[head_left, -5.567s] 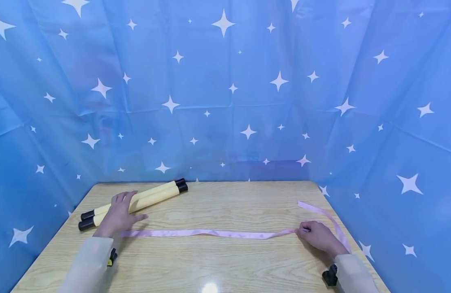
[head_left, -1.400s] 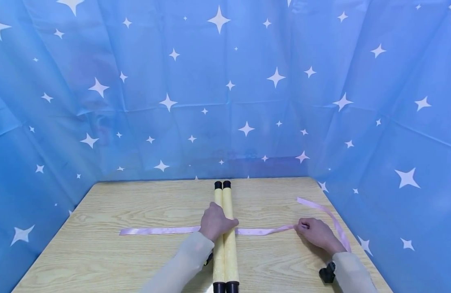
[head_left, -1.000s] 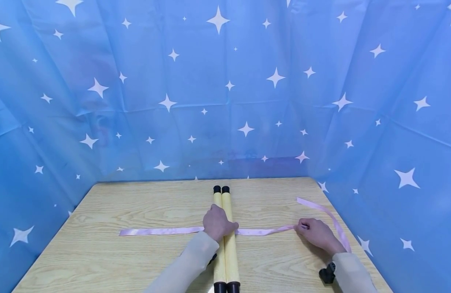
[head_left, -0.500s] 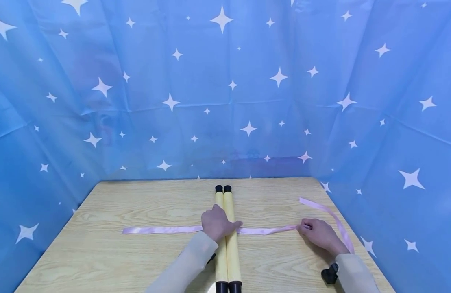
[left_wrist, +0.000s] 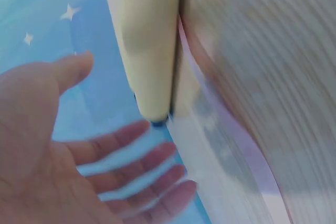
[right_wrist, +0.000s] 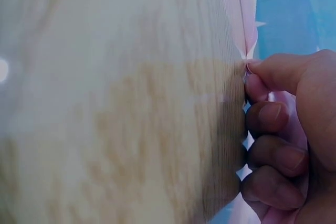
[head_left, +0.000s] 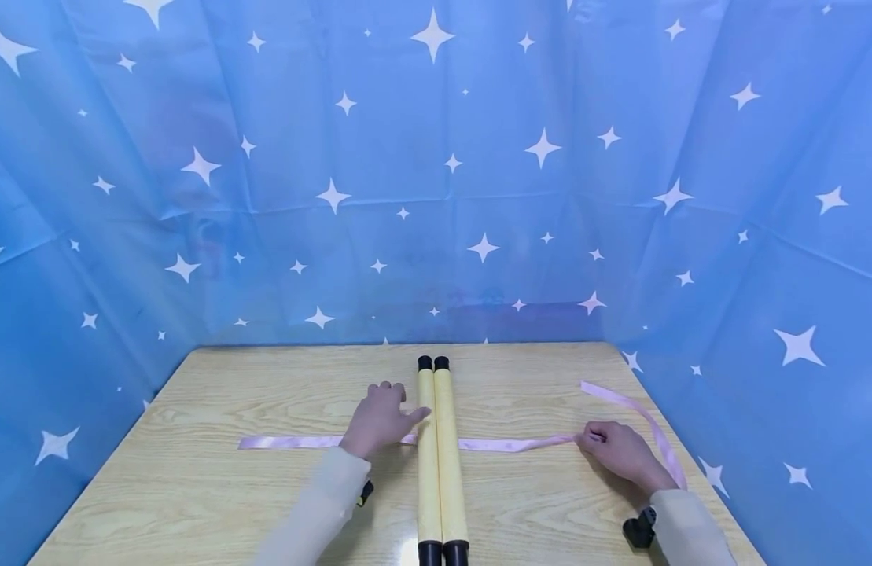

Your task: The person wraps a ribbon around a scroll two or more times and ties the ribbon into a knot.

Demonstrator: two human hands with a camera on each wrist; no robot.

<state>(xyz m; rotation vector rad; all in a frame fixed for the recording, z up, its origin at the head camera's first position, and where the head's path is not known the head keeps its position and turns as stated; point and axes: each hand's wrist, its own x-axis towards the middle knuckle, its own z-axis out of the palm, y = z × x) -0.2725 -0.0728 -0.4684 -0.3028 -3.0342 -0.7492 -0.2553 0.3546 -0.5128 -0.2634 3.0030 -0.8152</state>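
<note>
Blue star-printed backdrop (head_left: 436, 196) walls in three sides. Wooden worktop (head_left: 195, 503) carries everything. Two yellow tubes (head_left: 436, 456) with black end caps lie touching side by side at the worktop's middle, long axis running near to far, far caps toward the backdrop, near caps at the near edge. Pink ribbon (head_left: 294, 442) lies flat left to right, passing under the tubes at about mid-length, so the two axes cross; its right tail curls up toward the far right. Left hand (head_left: 379, 417): just left of the tubes, above the ribbon, grip spread, fingers loose, thumb toward the left tube, holding nothing. Right hand (head_left: 619, 452): grip pinching the ribbon between thumb and fingertips (right_wrist: 262, 85) against the wood, likely keeping the strip taut and straight.
</note>
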